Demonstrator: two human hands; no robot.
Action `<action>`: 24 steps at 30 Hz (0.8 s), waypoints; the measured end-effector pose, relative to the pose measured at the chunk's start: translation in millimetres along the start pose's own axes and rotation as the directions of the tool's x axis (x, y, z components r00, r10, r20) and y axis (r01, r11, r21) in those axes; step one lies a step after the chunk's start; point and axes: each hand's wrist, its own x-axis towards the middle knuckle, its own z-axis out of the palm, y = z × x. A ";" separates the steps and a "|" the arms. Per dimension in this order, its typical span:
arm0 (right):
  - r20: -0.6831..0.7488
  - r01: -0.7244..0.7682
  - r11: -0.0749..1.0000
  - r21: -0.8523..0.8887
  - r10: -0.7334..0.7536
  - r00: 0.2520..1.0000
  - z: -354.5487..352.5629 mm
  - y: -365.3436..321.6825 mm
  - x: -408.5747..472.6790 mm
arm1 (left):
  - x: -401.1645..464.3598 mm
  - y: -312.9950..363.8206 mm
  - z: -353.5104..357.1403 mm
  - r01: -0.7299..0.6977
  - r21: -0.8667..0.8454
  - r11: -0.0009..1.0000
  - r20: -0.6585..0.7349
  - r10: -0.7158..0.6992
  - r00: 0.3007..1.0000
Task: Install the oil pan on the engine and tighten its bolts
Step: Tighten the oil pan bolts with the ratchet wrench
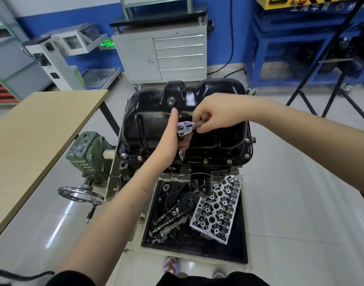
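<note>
A glossy black stamped-steel oil pan (pixel 207 129) sits upside-up on the engine block (pixel 177 170), which is clamped in a stand. Small brass-coloured flange bolts (pixel 205 161) dot the pan's near rim. Above that rim a chrome ratchet wrench (pixel 185 127) stands on a short extension whose socket (pixel 182 155) meets the flange. The left hand (pixel 172 139) wraps round the extension just under the ratchet head, thumb pointing up beside it. The right hand (pixel 210 116) has its fingers curled round the wrench handle, pinching it close to the head. Under the engine, a black plastic tray (pixel 241 234) holds a silver aluminium cylinder head (pixel 216 209) and dark camshafts (pixel 166 219). A beige-topped bench (pixel 38 141) stands at the left, a grey drawer cabinet (pixel 162 56) behind.
</note>
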 end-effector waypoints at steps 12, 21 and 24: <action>0.373 -0.305 0.607 0.734 0.015 0.928 21.7 -5.6 -10.7 | 11.7 -4.1 3.4 0.002 -0.094 0.996 -0.097 -0.011 0.995; 0.143 -0.063 -0.258 0.964 0.304 0.942 85.8 -84.8 -23.8 | 20.1 -8.9 1.1 -0.025 -0.306 0.952 -0.095 -0.004 0.996; 0.158 -0.166 0.008 0.986 0.256 0.954 70.6 -78.1 -21.7 | 23.1 -9.2 -4.4 -0.030 -0.277 0.960 -0.126 -0.005 0.992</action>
